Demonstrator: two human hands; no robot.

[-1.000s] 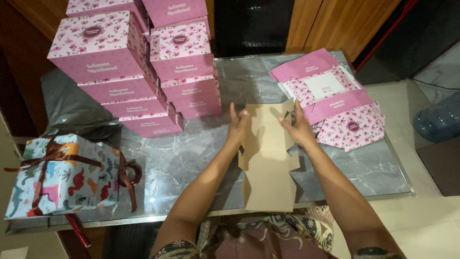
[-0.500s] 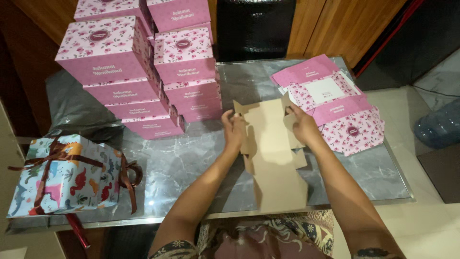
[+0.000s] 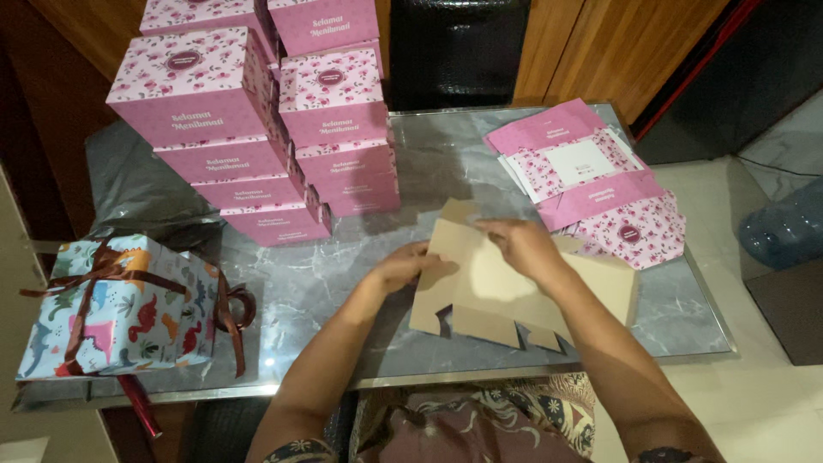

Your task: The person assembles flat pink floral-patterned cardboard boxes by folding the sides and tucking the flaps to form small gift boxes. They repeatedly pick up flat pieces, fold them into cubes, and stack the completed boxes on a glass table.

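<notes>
Head view: both hands, left (image 3: 396,267) and right (image 3: 519,243), pinch the brown box blank (image 3: 506,291) lying flat on the desk (image 3: 326,283) to crease it, near the pink box stack (image 3: 274,129).

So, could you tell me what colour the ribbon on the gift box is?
Dark red-brown ribbon, seen in the head view.

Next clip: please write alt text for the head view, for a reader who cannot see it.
Two bare hands, left hand and right hand, fold a flat brown cardboard box blank on a grey marble table. Stacked pink floral boxes stand behind at left, flat pink blanks lie at right, and a ribboned gift box sits at far left.
</notes>
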